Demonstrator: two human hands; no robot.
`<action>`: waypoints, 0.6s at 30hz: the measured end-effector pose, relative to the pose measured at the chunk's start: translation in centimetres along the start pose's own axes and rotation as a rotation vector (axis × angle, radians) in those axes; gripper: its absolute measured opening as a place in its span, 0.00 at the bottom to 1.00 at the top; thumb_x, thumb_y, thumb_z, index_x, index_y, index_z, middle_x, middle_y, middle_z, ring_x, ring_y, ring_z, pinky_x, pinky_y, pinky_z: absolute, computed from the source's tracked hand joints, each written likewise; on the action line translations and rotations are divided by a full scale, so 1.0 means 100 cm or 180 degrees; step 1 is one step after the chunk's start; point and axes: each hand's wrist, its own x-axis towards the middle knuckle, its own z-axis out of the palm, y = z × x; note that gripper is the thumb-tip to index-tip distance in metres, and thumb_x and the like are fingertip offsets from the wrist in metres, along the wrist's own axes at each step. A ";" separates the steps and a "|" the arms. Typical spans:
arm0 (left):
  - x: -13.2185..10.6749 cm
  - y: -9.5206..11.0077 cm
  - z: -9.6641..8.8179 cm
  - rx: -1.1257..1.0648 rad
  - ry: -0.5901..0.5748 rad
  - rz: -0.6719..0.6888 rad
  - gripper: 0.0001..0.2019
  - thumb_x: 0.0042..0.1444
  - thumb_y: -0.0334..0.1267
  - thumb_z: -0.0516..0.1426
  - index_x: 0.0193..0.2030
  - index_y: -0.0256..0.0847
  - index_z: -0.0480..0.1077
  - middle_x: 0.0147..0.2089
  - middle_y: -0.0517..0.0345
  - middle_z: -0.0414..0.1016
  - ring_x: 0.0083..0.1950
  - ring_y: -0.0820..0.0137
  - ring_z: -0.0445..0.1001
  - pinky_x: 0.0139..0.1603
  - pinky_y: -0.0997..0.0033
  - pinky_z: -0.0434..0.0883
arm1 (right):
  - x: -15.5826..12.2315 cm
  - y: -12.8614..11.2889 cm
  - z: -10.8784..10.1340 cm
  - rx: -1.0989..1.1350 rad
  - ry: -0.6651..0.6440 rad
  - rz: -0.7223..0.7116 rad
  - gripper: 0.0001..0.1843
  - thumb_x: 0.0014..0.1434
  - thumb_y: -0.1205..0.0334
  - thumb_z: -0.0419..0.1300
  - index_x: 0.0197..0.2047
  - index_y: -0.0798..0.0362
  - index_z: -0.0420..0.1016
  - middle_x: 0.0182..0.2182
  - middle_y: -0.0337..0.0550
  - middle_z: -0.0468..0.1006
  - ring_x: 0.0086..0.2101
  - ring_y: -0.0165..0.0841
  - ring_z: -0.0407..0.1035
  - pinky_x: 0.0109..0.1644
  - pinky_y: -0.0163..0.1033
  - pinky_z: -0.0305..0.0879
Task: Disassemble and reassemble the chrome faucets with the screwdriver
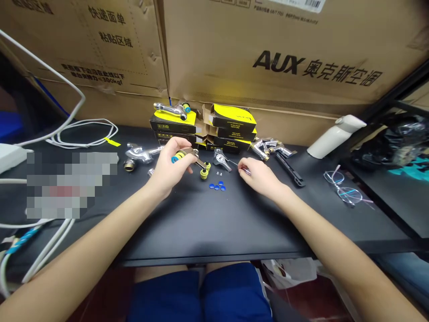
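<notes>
My left hand (172,165) is closed around a chrome faucet body (197,162) with a blue and yellow end; the fingers cover much of it. Just right of it on the table stand small yellow and black faucet parts (204,173). My right hand (258,173) grips a thin screwdriver (246,171), its shaft aimed left. Near the tip lies a grey faucet handle (222,160). Two tiny screws (219,174) and several blue round caps (216,187) rest between my hands.
Stacked black and yellow boxes (232,117) stand at the back, a faucet (171,110) on the left stack. More faucets (140,154) lie left, others (268,146) right, near a black bar-shaped tool (291,169). Glasses (348,193), a white bottle (335,136) and white cables (83,134) flank them.
</notes>
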 end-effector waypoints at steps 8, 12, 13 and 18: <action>0.001 -0.002 0.000 -0.0016 0.0135 0.0155 0.15 0.41 0.32 0.64 0.38 0.41 0.69 0.41 0.59 0.71 0.34 0.73 0.70 0.25 0.76 0.70 | -0.007 -0.009 -0.002 -0.0267 -0.0018 0.0026 0.10 0.65 0.62 0.54 0.41 0.53 0.77 0.39 0.51 0.75 0.37 0.38 0.69 0.35 0.39 0.60; 0.000 -0.003 0.000 0.0015 0.0034 0.0317 0.14 0.44 0.33 0.65 0.40 0.41 0.71 0.42 0.57 0.72 0.37 0.71 0.71 0.29 0.76 0.74 | -0.013 -0.022 0.001 0.0102 0.0247 -0.0258 0.09 0.65 0.61 0.55 0.41 0.54 0.76 0.39 0.50 0.76 0.40 0.39 0.69 0.38 0.40 0.63; 0.000 -0.003 0.000 0.0031 -0.0027 0.0353 0.14 0.45 0.34 0.65 0.41 0.41 0.72 0.43 0.57 0.72 0.38 0.70 0.71 0.30 0.75 0.75 | -0.014 -0.025 0.003 0.0400 0.0253 -0.0420 0.09 0.65 0.61 0.55 0.41 0.54 0.75 0.39 0.48 0.76 0.38 0.37 0.69 0.38 0.39 0.64; -0.001 -0.008 0.001 0.0148 -0.0219 0.0397 0.15 0.47 0.35 0.65 0.43 0.42 0.74 0.45 0.55 0.73 0.43 0.67 0.73 0.32 0.75 0.76 | -0.015 -0.032 0.018 0.1157 0.0127 -0.0784 0.10 0.63 0.61 0.58 0.46 0.55 0.74 0.36 0.44 0.73 0.29 0.30 0.67 0.38 0.39 0.66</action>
